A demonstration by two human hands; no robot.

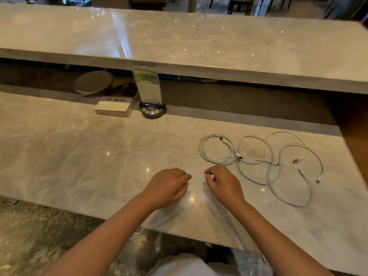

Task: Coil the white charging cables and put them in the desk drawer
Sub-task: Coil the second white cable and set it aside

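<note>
Loosely curled — both hands (169, 186) over desk (99, 156).

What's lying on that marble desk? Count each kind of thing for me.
White charging cables, loose and tangled: count unclear, at least 2
Book: 1
Grey round dish: 1
Black call-button stand with card: 1
Total: at least 5

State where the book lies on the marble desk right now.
In the head view the book lies at the back of the desk, left of centre, beside the black call-button stand and in front of a round grey disc.
</note>
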